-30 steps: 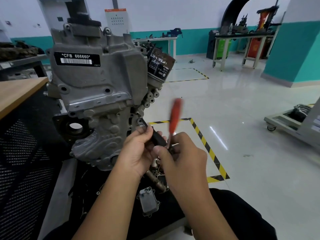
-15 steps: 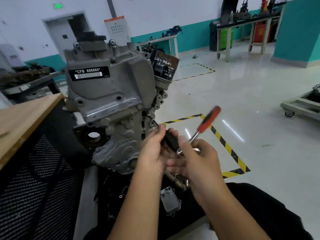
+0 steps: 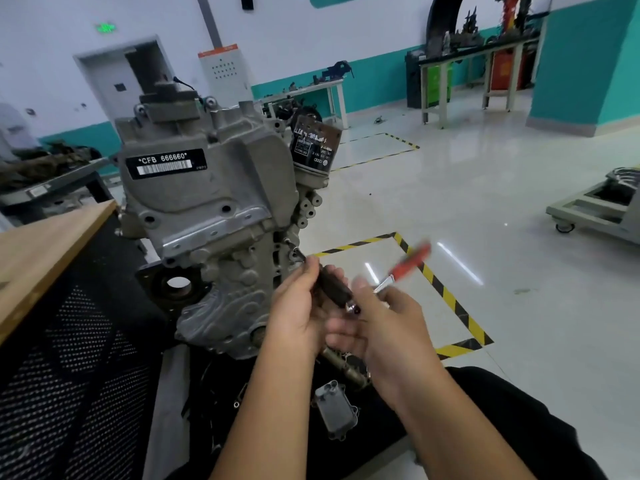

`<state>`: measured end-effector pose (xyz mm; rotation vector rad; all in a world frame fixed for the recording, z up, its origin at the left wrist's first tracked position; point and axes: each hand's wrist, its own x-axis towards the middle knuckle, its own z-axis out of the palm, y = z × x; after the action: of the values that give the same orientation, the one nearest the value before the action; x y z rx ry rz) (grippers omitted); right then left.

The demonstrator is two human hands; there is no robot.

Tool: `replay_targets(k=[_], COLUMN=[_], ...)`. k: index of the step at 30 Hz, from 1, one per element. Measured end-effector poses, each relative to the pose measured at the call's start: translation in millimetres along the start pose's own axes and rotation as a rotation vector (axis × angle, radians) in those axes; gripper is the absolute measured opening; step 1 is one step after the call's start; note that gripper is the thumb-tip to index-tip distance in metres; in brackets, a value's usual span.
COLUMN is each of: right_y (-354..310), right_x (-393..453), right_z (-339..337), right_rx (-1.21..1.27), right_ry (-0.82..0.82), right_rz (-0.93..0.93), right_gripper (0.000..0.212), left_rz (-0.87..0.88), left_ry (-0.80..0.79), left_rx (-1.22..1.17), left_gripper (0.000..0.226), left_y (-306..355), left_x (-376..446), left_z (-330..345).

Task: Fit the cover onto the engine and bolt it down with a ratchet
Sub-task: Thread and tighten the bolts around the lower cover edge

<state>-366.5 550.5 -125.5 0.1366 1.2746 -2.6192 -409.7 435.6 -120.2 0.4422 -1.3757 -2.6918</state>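
Rightward, bare floor (image 3: 450, 202) lies open beside the engine (image 3: 207, 216). Left hand (image 3: 298, 313) grips the black extension (image 3: 334, 289); right hand (image 3: 388, 327) holds the ratchet (image 3: 405, 265), red handle pointing far-right.

engine (image 3: 207, 216) left, open floor (image 3: 450, 209) right

This is looking like an automotive training workshop. An engine (image 3: 207, 216) bearing a stamped code plate (image 3: 165, 163) is standing just ahead and to the left of the left hand (image 3: 298, 306), with an oil filter (image 3: 314, 143) sitting above the hands. Yellow-and-black hazard tape (image 3: 440, 289) is marking out a bay on the glossy floor (image 3: 485, 202) just beyond the right hand (image 3: 388, 327). Far ahead of both hands, metal workbenches (image 3: 481, 57) are lining teal-and-white walls (image 3: 381, 74), and a wheeled cart (image 3: 595, 209) is standing well off to the right.
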Motion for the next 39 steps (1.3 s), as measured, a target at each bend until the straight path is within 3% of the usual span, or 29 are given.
replay_targets(k=[1, 3, 6, 8, 12, 15, 19, 22, 23, 26, 28, 30, 33, 34, 35, 37, 39], right_y=[-4.1, -5.6, 1.4, 2.6, 6.5, 13.8, 8.0, -1.6, -2.2, -0.1, 1.8, 1.6, -1.6, -1.6, 0.0, 4.1, 4.5], right_x=[-1.1, -0.1, 1.6, 1.2, -1.3, -4.2, -10.5, -8.8, -8.5, -4.2, -2.7, -5.9, -7.2, -6.7, -5.8, -0.3, 2.0], right_z=[2.3, 0.5, -6.7, -7.2, -4.0, -4.3, 10.8, 11.8, 9.3, -3.7, -4.1, 2.5, 9.4, 7.7, 4.6, -5.4, -8.5], right_rx=[0.22, 0.22, -0.433, -0.82, -1.081, -1.017, -0.347, -0.2, -0.302, -0.857, -0.906, -0.666, -0.055, -0.043, -0.185, -0.664, -0.904], right_ry=[-0.013, 0.004, 0.056, 0.046, 0.081, 0.036, 0.024, 0.016, 0.024, 0.097, 0.136, 0.143, 0.08, 0.082, 0.092, 0.152, 0.182], right_rz=[0.149, 0.196, -0.213, -0.467, -0.555, -0.507, -0.103, 0.037, -0.032, -0.472, -0.575, -0.417, 0.039, 0.09, 0.043, -0.259, -0.527], right_gripper=[0.03, 0.029, 0.009, 0.023, 0.033, 0.039, 0.009, 0.028, 0.024, 0.017, 0.025, 0.023, 0.033, 0.032, 0.028, 0.019, 0.025], left_rz=[-0.004, -0.01, -0.005, -0.011, -0.031, -0.024, -0.04, 0.029, 0.042, 0.065, 0.069, 0.048, 0.013, 0.015, 0.019, 0.02, 0.028], left_ry=[-0.004, -0.01, 0.026, 0.043, 0.043, 0.041, -0.021, -0.01, 0.003, 0.03, 0.031, 0.009, -0.029, -0.029, -0.025, -0.005, 0.014], left_rx=[-0.032, -0.066, -0.044, -0.043, -0.031, -0.055, -0.033, -0.012, 0.003, -0.005, -0.009, -0.05, -0.064, -0.052, -0.04, -0.021, -0.01], left_gripper=[0.017, 0.015, 0.017, 0.017, 0.018, 0.021, 0.019, 0.021, 0.022, 0.025, 0.022, 0.018, 0.013, 0.013, 0.013, 0.013, 0.011], left_y=[0.4, -0.1, -2.0, -0.8, 1.0, -2.0, 6.1, 7.9, 6.6, 1.8, 0.9, 2.1, 3.6, 3.4, 2.2, 1.0, 0.8], left_x=[-0.1, -0.5, 1.4, 1.4, 1.0, -1.8, -7.0, -5.0, -4.5, -0.3, 0.8, -1.1, -6.1, -6.3, -6.0, -4.6, -2.6], left_z=[-0.7, -2.7, -2.8, -1.0, 0.5, 2.4, -7.1, -12.2, -10.8, -8.1, -7.9, -8.2, -8.6, -9.1, -8.7, -5.7, -3.3])
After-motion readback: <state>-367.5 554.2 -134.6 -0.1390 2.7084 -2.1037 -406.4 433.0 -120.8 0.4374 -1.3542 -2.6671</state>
